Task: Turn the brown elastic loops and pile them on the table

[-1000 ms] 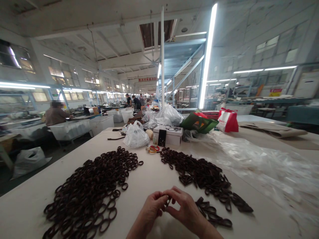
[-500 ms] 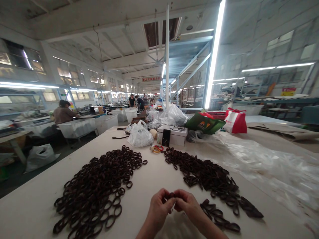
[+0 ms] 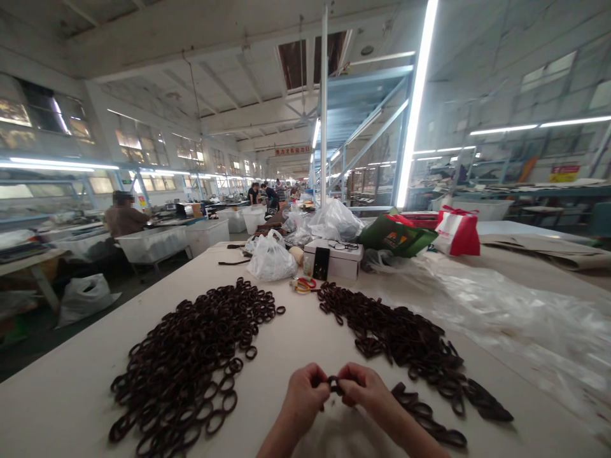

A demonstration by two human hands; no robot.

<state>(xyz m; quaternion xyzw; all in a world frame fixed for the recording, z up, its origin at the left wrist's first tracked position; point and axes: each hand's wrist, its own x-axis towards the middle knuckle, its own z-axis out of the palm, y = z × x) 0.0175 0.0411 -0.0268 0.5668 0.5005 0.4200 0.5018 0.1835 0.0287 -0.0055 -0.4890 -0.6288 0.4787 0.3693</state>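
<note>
Between my two hands is one small dark brown loop (image 3: 335, 384), a ring of strap-like material, above the front of the pale table. My left hand (image 3: 308, 395) pinches its left side, and my right hand (image 3: 359, 389) pinches its right side. The fingers cover both ends of the loop. A large heap of round, opened dark loops (image 3: 191, 356) lies to the left of my hands. On the right, a second heap of flatter dark loops (image 3: 396, 331) stretches away, with a smaller group of flat loops (image 3: 427, 416) beside my right forearm.
Scissors with red and yellow handles (image 3: 304, 285) lie beyond the heaps. Behind them stand a white box (image 3: 344, 261), a phone (image 3: 321, 263), a white plastic bag (image 3: 272, 257) and a green bag (image 3: 396, 236). Clear plastic sheeting (image 3: 515, 312) covers the right side. A person (image 3: 125, 216) works far left.
My hands have moved slightly apart, and the loop between them now shows as an open ring. The whole view has shifted a little; the heaps look the same.
</note>
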